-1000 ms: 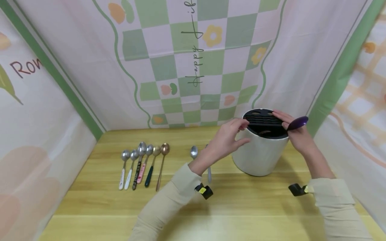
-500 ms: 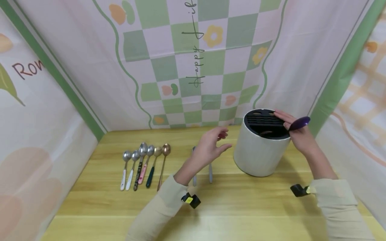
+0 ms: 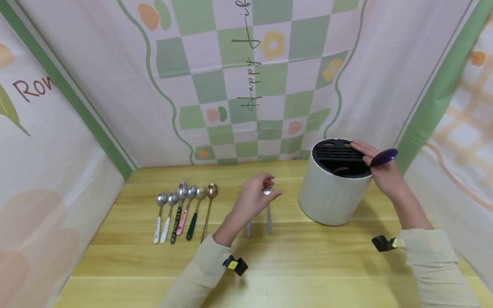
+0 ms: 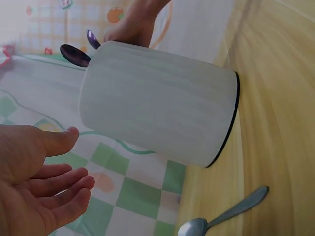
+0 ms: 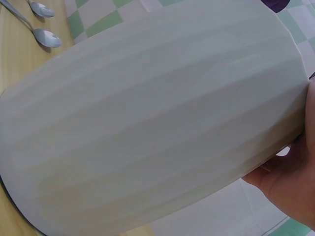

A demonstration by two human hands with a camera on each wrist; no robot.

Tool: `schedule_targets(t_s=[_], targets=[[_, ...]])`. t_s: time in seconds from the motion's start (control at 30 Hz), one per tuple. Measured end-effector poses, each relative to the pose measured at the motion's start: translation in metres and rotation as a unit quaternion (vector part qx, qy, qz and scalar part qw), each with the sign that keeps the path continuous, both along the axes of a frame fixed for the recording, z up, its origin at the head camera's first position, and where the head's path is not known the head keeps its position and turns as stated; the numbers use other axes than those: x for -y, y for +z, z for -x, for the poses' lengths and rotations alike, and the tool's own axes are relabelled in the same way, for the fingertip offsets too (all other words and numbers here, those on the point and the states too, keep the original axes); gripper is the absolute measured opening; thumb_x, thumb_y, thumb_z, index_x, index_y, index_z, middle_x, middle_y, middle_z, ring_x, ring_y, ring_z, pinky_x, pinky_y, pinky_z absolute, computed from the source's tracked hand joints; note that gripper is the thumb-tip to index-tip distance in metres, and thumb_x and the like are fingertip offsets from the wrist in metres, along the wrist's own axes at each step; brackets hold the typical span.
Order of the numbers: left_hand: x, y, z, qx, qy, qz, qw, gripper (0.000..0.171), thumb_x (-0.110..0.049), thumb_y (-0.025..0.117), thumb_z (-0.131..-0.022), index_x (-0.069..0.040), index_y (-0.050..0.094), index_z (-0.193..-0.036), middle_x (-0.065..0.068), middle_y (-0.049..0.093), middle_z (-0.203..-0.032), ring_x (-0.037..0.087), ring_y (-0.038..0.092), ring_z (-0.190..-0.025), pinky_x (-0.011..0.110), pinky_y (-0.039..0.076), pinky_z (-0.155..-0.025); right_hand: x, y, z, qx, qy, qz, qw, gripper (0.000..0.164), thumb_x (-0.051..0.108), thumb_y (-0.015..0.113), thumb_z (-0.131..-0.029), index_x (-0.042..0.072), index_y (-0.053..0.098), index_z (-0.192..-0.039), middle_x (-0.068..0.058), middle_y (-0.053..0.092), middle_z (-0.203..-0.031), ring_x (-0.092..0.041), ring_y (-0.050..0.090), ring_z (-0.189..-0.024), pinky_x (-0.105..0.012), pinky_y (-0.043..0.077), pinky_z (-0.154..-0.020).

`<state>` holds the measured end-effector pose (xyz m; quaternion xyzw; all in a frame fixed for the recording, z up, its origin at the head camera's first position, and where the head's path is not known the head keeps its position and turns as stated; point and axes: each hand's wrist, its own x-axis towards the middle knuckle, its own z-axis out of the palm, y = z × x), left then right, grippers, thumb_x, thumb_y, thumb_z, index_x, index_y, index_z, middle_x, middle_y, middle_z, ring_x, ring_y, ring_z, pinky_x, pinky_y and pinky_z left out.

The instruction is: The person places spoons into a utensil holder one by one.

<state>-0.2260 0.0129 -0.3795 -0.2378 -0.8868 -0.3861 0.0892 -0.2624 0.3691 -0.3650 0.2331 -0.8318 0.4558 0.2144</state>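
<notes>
A white ribbed cylindrical utensil holder (image 3: pixel 333 199) with a black slotted top stands upright at the table's right. My right hand (image 3: pixel 386 177) rests against its right rim, fingers stretched along the edge. The purple bowl of a spoon (image 3: pixel 384 157) rises from the holder beside that hand; the left wrist view shows a second dark spoon bowl (image 4: pixel 75 55) there. My left hand (image 3: pixel 251 196), holding nothing, hovers over two silver spoons on the table, fingers loosely bent and thumb apart. It partly hides the left spoon (image 3: pixel 248 230) and the bowl of the right spoon (image 3: pixel 269 219).
At the left of the wooden table (image 3: pixel 127 265) several spoons lie side by side, bowls toward the back, among them a pink-handled spoon (image 3: pixel 182 221) and a copper-coloured spoon (image 3: pixel 212 191). A patterned cloth (image 3: pixel 239 85) hangs behind the table, with more cloth at both sides.
My left hand has drawn back from the holder's top, moving left and nearer to me, to above the two silver spoons. My right hand stays at the holder's rim.
</notes>
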Motion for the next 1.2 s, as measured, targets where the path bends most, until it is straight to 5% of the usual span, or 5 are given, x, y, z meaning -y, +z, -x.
schedule_targets(t_s=[0.47, 0.73, 1.2], targets=[[0.022, -0.031, -0.004, 0.057, 0.036, -0.024, 0.9974, 0.041, -0.018, 0.077, -0.087, 0.002, 0.063, -0.12, 0.015, 0.072, -0.105, 0.022, 0.069, -0.092, 0.032, 0.061, -0.081, 0.002, 0.002, -0.002, 0.007, 0.01, 0.012, 1.0, 0.04, 0.0, 0.043, -0.103, 0.002, 0.053, -0.141, 0.029, 0.048, -0.141, 0.013, 0.037, -0.131, -0.004, 0.023, -0.109], [0.033, -0.045, -0.005, 0.08, 0.064, -0.018, 0.9945, 0.038, -0.017, 0.078, -0.086, 0.001, 0.065, -0.116, 0.014, 0.071, -0.103, 0.02, 0.069, -0.09, 0.019, 0.057, -0.075, 0.001, 0.001, -0.001, 0.002, 0.01, 0.007, 1.0, 0.039, -0.001, 0.042, -0.102, -0.002, 0.052, -0.14, 0.03, 0.048, -0.141, 0.014, 0.037, -0.131, -0.004, 0.023, -0.109], [0.046, -0.068, -0.003, 0.119, 0.076, 0.002, 0.99, 0.025, -0.013, 0.076, -0.087, 0.002, 0.064, -0.103, 0.006, 0.067, -0.085, 0.018, 0.067, -0.082, 0.018, 0.056, -0.066, 0.002, 0.002, -0.002, -0.01, 0.022, 0.006, 1.0, 0.037, 0.001, 0.042, -0.103, -0.006, 0.05, -0.138, 0.027, 0.048, -0.144, 0.013, 0.037, -0.132, -0.003, 0.022, -0.109]])
